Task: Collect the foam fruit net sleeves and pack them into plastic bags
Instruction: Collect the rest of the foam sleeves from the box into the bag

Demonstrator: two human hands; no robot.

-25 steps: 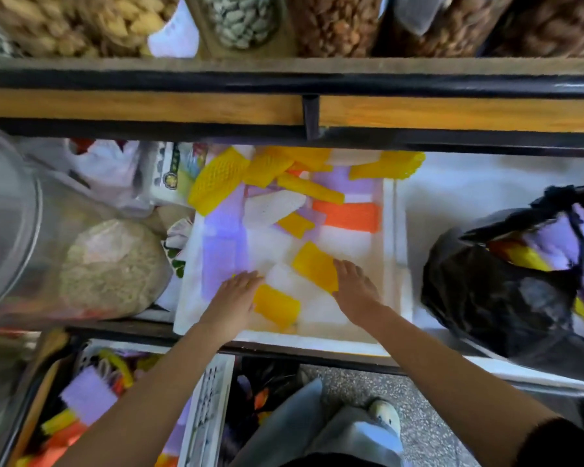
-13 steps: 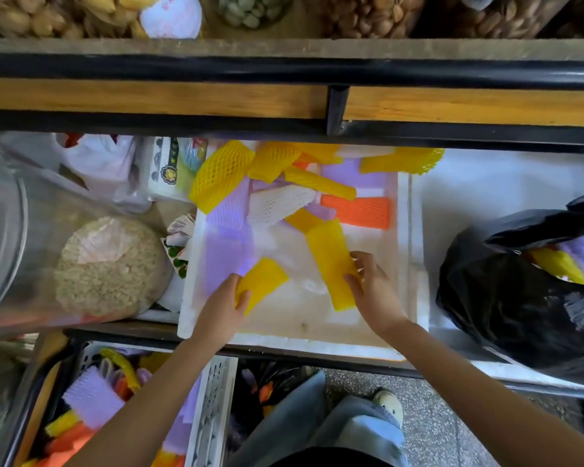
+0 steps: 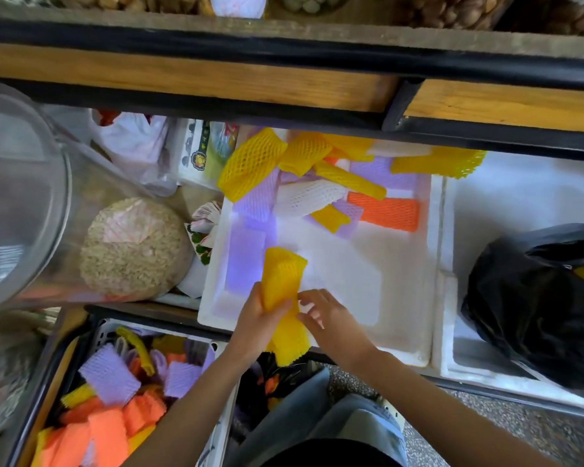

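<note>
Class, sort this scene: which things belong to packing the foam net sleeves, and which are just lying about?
Job: yellow sleeves gripped by left hand; right hand beside them; loose sleeves in white foam tray; black bag.
Lying about: clear jar; nuts on shelf; white bag.

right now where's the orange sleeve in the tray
Head view: orange sleeve lies far right in the white tray, just right of a purple sleeve.

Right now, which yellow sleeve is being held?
The yellow sleeve at the tray's near edge, gripped by the left hand; other yellow sleeves lie loose at the far end.
</note>
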